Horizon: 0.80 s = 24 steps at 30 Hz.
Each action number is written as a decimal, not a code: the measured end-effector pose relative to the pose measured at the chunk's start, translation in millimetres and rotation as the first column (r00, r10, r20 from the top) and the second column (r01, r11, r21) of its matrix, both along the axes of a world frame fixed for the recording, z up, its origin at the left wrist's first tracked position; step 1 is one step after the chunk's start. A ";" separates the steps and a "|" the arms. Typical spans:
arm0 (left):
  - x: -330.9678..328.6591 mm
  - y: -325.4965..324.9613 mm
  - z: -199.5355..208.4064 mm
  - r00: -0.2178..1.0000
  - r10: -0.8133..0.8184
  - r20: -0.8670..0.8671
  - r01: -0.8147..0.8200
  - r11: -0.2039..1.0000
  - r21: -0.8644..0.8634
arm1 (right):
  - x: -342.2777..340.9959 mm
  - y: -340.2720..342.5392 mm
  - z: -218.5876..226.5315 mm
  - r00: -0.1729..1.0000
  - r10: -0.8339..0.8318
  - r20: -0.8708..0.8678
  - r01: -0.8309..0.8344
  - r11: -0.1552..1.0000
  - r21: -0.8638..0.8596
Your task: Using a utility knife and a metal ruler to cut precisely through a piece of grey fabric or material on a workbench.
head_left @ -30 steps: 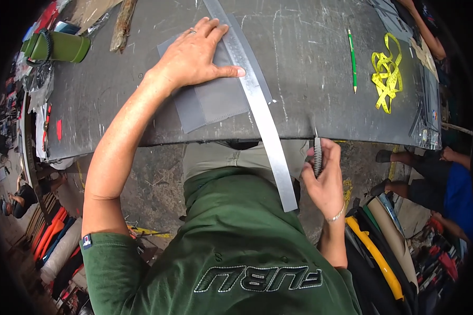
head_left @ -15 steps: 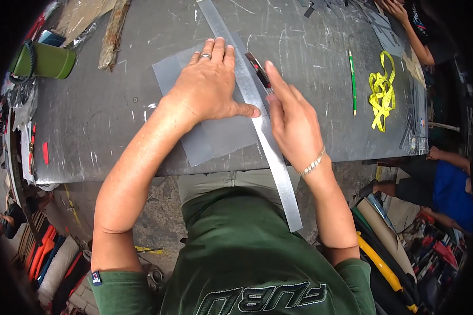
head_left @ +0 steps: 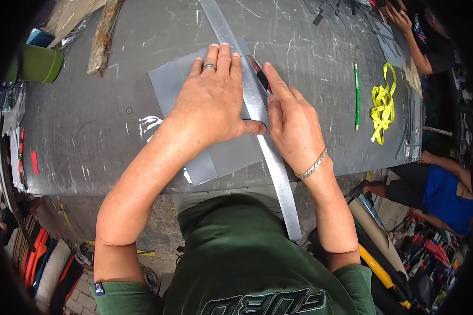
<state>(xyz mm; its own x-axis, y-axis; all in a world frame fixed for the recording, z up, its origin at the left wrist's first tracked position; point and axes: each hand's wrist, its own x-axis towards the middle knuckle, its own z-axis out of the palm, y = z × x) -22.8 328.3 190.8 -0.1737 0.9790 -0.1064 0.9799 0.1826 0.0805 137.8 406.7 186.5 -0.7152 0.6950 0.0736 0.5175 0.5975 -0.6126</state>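
Note:
My left hand (head_left: 213, 102) lies flat with its fingers stretched out, pressing on a grey sheet (head_left: 165, 86) and a long metal ruler (head_left: 280, 191). Its thumb rests across the ruler. The ruler runs slantwise over the sheet and past the table's near edge. In my right hand (head_left: 298, 126) is a red and black utility knife (head_left: 259, 74), held along the ruler's right edge with the forefinger stretched over it. The knife's tip is close against the ruler; whether the blade touches the sheet I cannot tell.
On the dark, scratched table (head_left: 89, 147) lie a green pencil (head_left: 357, 97) and a tangled yellow measuring tape (head_left: 383, 107) at the right. A rough wooden piece (head_left: 104, 39) and a green container (head_left: 42, 64) are at far left. Other people are at the right.
The view has shifted, so the table edge and sheet appear lower. My right hand has brought the knife closer to the ruler's edge. My left hand stays pressed on the ruler and sheet.

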 end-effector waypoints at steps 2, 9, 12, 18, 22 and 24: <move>0.6 0.8 1.0 1.000 0.003 0.002 -0.003 1.000 -0.005 | -0.7 0.3 2.2 1.000 0.001 0.007 -0.001 1.000 -0.002; 0.3 -0.5 0.3 1.000 0.002 0.006 -0.002 1.000 0.004 | -2.4 1.3 1.6 1.000 0.021 0.021 -0.021 1.000 0.010; 0.9 0.0 1.0 1.000 0.001 0.005 -0.001 1.000 0.005 | -2.0 1.8 3.3 0.999 0.032 0.030 -0.033 0.999 0.025; 2.0 2.5 2.0 1.000 -0.002 -0.012 0.001 1.000 -0.014 | -5.4 8.7 13.4 0.993 0.079 0.084 -0.083 0.996 0.040; 2.4 2.5 2.6 1.000 0.003 -0.016 -0.003 1.000 -0.031 | -10.0 14.1 24.0 0.986 0.130 0.108 -0.139 0.987 0.080; 2.7 2.8 2.5 0.999 0.014 -0.029 -0.015 0.999 -0.033 | -12.3 12.1 28.8 0.976 0.142 0.162 -0.158 0.984 0.087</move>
